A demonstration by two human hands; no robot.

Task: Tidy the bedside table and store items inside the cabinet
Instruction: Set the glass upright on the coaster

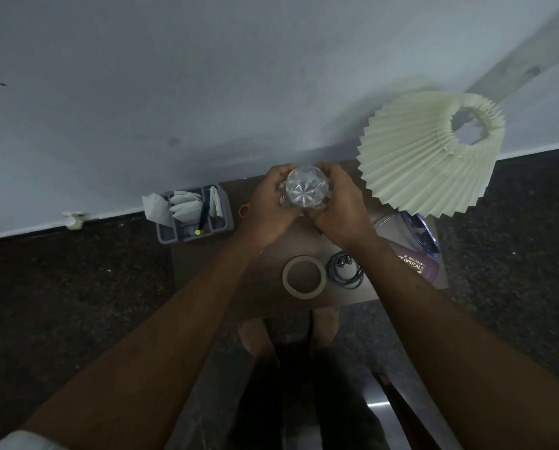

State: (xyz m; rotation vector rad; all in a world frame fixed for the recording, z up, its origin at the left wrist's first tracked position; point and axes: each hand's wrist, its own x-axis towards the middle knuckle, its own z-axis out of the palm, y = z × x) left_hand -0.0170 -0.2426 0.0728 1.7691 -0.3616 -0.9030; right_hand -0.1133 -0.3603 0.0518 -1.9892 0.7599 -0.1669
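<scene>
Clear ribbed plastic bottle [307, 191], frame centre: left hand [270, 211] and right hand [338, 212] both curl fingers round it. Below, flat tape ring [284, 277] on brown bedside table [239, 287].

I read the clear bottle [307, 191] as thin transparent plastic, glossy, w/ a moulded star base catching light. Bedside table [265, 297] top: dark brown, wood-look, smooth, approx. matt. Lampshade [418, 164]: cream, pleated, matt; paper or stiff cloth, can't tell which. Tape roll [304, 295]: beige, paper-type, dull. Coiled cable [332, 271]: blue-grey rubbery sheath, small metal-looking ends. Glasses case [424, 266]: purple, smooth, slight sheen, gold print. Organiser [197, 237]: grey plastic, matt; white sachets [184, 206] inside look like soft paper. Wall [206, 76]: pale paint, flat finish. Floor [60, 303]: dark, speckled, rough-looking.
</scene>
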